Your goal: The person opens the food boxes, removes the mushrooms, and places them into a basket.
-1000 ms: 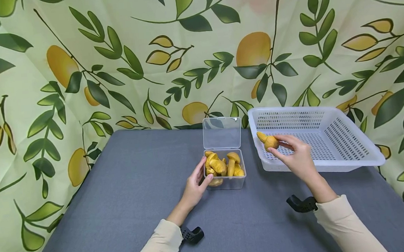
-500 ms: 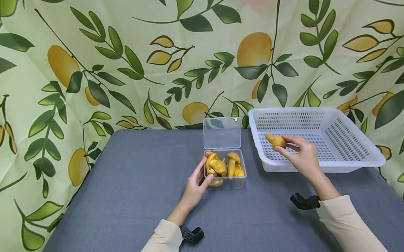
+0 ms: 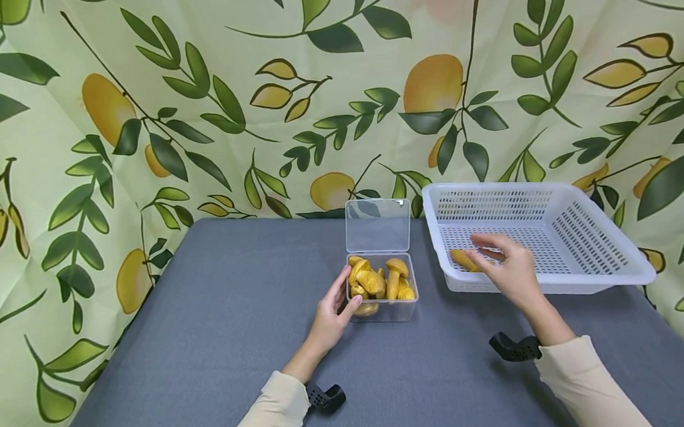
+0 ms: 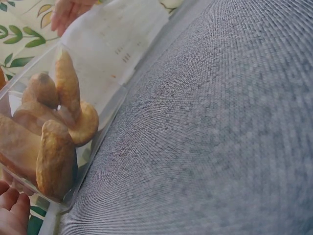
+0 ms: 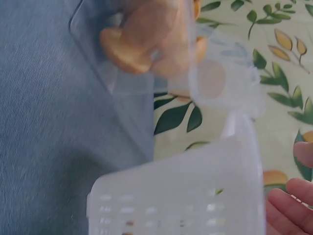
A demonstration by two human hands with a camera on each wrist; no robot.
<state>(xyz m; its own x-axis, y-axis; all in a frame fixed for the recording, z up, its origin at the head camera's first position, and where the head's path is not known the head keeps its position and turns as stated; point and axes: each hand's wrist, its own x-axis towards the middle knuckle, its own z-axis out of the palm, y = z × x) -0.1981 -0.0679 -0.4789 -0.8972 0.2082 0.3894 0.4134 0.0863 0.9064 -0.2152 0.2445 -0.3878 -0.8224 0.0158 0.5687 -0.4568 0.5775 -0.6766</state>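
My left hand (image 3: 329,316) holds the left side of a clear plastic box (image 3: 396,312), thumb at the front rim and fingers along the side. Several yellow-brown mushrooms (image 3: 371,282) fill the box; the left wrist view shows them through its wall, with left fingers (image 4: 17,210) beside it. Over the white basket (image 3: 588,278), my right hand (image 3: 512,270) has its thumb and fingers apart, holding nothing. One mushroom (image 3: 463,259) lies inside the basket near the front left, partly hidden by the right thumb. At the right wrist view's edge, right fingers (image 5: 291,208) appear beside the basket's wall.
The box's hinged lid (image 3: 377,226) stands raised at its back. The perforated basket sits right of the box on a grey-blue cloth-covered table (image 3: 233,282). A leaf-and-fruit patterned curtain (image 3: 206,177) hangs behind. Each wrist wears a black camera mount (image 3: 326,398).
The right hand has carried a mushroom rightward over the basket and let it go; the mushroom now lies inside. The left hand has stayed on the box.
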